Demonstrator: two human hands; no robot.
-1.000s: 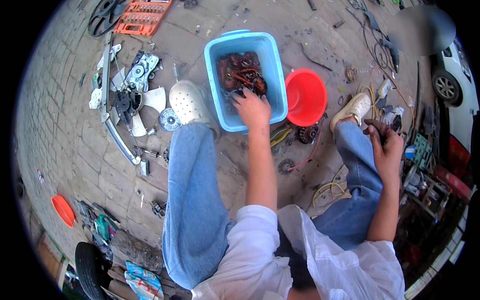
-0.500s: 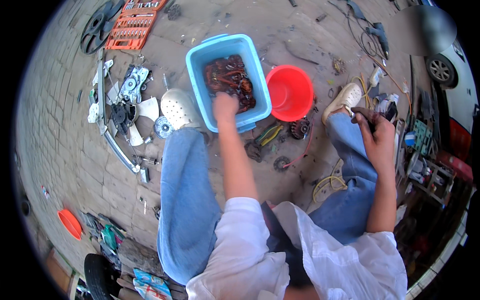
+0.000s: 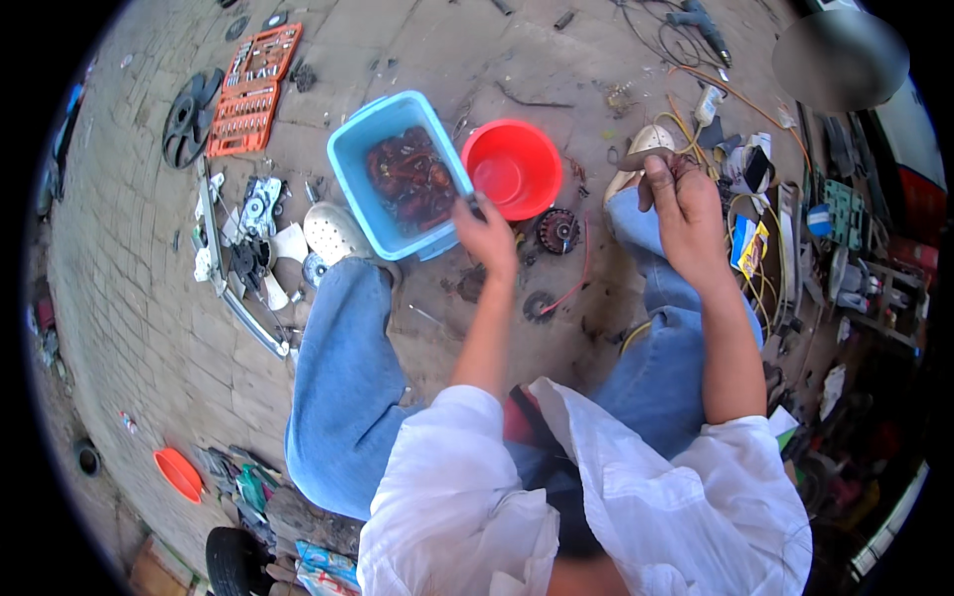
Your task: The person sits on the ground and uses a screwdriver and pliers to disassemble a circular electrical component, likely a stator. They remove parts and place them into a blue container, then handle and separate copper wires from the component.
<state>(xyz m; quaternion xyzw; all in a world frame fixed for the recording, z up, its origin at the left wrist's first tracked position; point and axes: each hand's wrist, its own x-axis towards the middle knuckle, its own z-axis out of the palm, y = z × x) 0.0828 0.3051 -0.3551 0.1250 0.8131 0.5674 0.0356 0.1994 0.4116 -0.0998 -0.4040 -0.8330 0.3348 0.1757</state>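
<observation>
We see two bare hands above paved ground (image 3: 189, 348). The left hand (image 3: 485, 236) is half curled at the near right corner of a blue tub (image 3: 376, 123), its fingers against or just beside the rim; we cannot tell whether they grip it. The right hand (image 3: 686, 214), narrowed to a pinch above the knee, holds a flat brown piece (image 3: 644, 156) that points leftward. Dark reddish-brown pieces (image 3: 409, 179) lie heaped inside the tub. A red bucket (image 3: 535, 151) stands close on the tub's right; a pale clog (image 3: 333, 233) is at its left.
</observation>
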